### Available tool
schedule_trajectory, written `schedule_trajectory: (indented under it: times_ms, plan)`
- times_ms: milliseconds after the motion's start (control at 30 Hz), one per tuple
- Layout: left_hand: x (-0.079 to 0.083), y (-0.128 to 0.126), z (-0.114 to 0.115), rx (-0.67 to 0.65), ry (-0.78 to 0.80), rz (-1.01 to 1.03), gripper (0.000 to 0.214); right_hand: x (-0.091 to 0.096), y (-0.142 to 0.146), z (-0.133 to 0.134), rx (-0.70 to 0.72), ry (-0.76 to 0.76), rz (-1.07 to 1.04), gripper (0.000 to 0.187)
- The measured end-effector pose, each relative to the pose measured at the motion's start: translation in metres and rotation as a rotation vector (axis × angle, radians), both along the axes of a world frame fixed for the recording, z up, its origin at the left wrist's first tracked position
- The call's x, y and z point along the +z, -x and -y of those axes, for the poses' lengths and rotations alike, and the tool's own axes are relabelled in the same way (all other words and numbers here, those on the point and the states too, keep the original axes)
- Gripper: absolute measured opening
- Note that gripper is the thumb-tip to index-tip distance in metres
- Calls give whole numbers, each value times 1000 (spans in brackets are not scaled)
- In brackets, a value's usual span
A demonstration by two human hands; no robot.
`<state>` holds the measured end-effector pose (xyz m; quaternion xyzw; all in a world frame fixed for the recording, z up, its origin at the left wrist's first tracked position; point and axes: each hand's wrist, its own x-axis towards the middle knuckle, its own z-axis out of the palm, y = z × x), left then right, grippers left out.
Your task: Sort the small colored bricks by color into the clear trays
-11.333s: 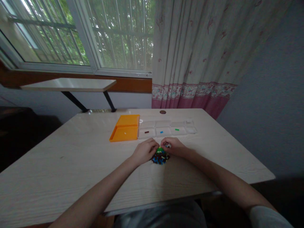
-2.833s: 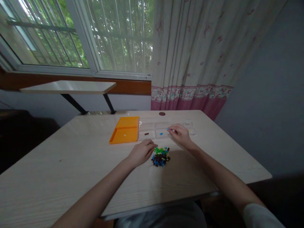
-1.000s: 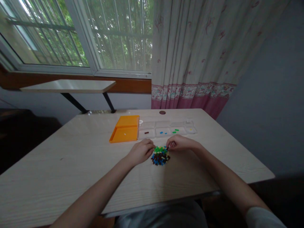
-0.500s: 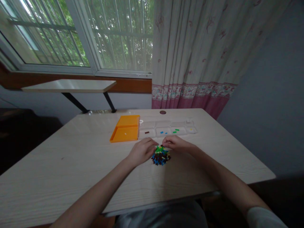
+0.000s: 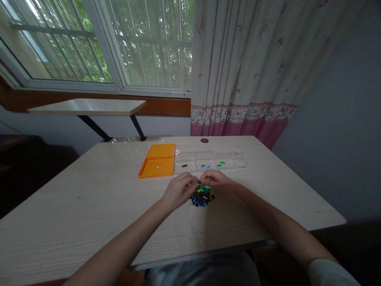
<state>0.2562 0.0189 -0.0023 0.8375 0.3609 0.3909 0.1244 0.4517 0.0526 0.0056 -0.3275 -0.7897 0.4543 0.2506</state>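
A rounded model of small toy bricks [image 5: 202, 198], in brown, blue, green and yellow, sits on the table in front of me. My left hand [image 5: 181, 191] is closed against its left side, thumb and fingers curled over the upper edge. Above the model, my right hand [image 5: 218, 180] is pinched, its fingertips meeting those of the left hand. A small dark brick [image 5: 199, 182] shows at the meeting fingertips, mostly covered by them.
Beyond my hands lies a clear divided tray [image 5: 195, 170] with a few brown, blue, green and yellow bricks. An open orange case [image 5: 157, 158] adjoins it on the left, a small white piece in it. A raised shelf [image 5: 89, 107] stands at the table's back left.
My right hand has shifted slightly left, and its fingertips now meet the left hand's over the model. The dark brick has moved left with them. The tray and case stay put.
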Motion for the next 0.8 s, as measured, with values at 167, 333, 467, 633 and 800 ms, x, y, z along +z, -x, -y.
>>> schedule_trajectory:
  times_ms: [167, 333, 467, 633, 800]
  plan:
    - [8, 6, -3, 71, 65, 51, 14, 0, -11, -6, 27, -19, 74, 35]
    - [19, 29, -12, 253, 60, 197, 18, -10, -29, -21, 12, -40, 220, 22]
    - [20, 35, -15, 323, -5, 252, 18, -14, -31, -25, -32, -111, 286, 19]
    - [19, 28, -9, 315, -101, 239, 15, -11, -27, -22, -47, -158, 394, 16]
    - [20, 25, -5, 299, -157, 242, 14, -12, -27, -21, -30, -144, 397, 16]
